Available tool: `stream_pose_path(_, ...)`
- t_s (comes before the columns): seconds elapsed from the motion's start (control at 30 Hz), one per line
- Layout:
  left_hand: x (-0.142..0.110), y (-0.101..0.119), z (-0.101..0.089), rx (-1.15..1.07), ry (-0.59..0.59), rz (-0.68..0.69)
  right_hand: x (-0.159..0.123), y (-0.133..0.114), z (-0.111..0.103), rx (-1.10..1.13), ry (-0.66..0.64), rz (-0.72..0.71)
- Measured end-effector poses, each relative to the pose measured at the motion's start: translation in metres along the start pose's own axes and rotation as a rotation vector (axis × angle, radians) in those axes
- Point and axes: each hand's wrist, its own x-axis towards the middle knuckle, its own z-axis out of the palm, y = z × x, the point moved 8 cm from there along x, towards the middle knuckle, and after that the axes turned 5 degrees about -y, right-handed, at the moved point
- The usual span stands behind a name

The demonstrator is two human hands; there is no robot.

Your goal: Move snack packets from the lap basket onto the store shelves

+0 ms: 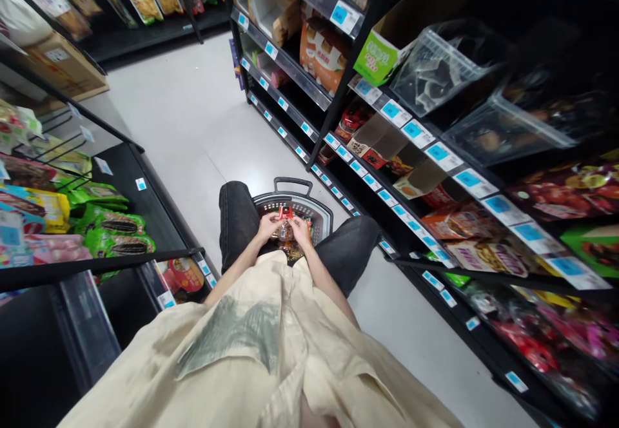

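Between my bent knees stands a grey shopping basket [324,212] with a perforated wall and a dark handle [293,183]. Over it, both my hands hold a small red packet [285,211] with a clear lower part. My left hand [269,226] pinches its left side, fingers closed. On the other side, my right hand [300,228] grips the packet's right edge, also closed. Shiny packaged goods [290,247] lie in the basket below, partly hidden by my hands and shirt.
Shelves with price tags [416,133] run along my right, holding clear bins [430,70] and snack boxes. To my left, a low rack [159,212] carries green snack bags [118,231]. Pale floor [184,106] stretches ahead, with a cardboard box [68,70] at far left.
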Motion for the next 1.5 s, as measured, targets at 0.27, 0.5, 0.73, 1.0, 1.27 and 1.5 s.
stream_pose_path(0.27, -0.001, 0.005, -0.002, -0.006, 0.027, 0.020, -0.001, 0.005, 0.004, 0.131, -0.016, 0.055)
stream_pose_path(0.5, -0.006, 0.014, 0.001, -0.055, 0.016, -0.001, 0.003, 0.015, 0.001, 0.176, 0.021, 0.054)
stream_pose_path(0.73, -0.003, 0.008, -0.002, -0.049, 0.033, -0.013, 0.003, 0.019, -0.006, 0.162, 0.115, 0.079)
stream_pose_path(1.0, 0.001, 0.003, 0.007, -0.019, -0.074, 0.034, -0.002, 0.011, -0.012, 0.211, 0.144, 0.084)
stream_pose_path(1.27, 0.002, 0.000, 0.003, 0.000, -0.023, 0.001, -0.002, 0.009, -0.013, 0.246, 0.157, 0.070)
stream_pose_path(1.5, 0.001, -0.001, 0.001, 0.085, 0.007, -0.005, -0.004, 0.006, -0.013, 0.211, 0.167, 0.036)
